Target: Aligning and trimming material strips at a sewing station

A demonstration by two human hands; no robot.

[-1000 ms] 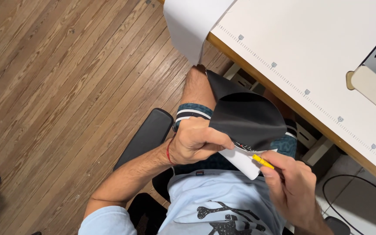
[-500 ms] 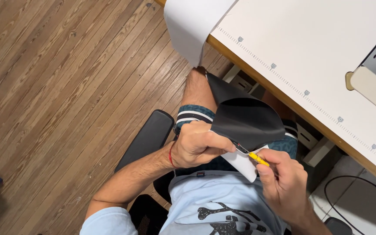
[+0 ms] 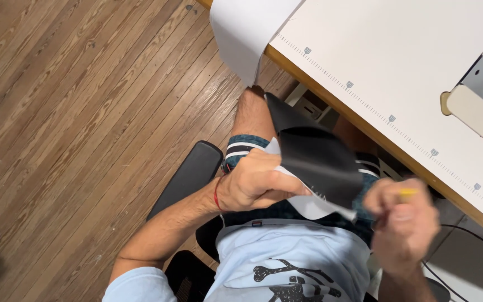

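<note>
Over lap, left hand (image 3: 255, 187): closed around folded black fabric piece with white backing (image 3: 317, 168);
Right hand (image 3: 402, 215): blurred; pinching small yellow tool (image 3: 408, 192), beside fabric's edge.

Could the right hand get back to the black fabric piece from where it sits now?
Probably yes. The right hand, blurred and pinching a small yellow tool, sits just beside the black fabric piece that the left hand grips over the lap, with nothing between them.
</note>
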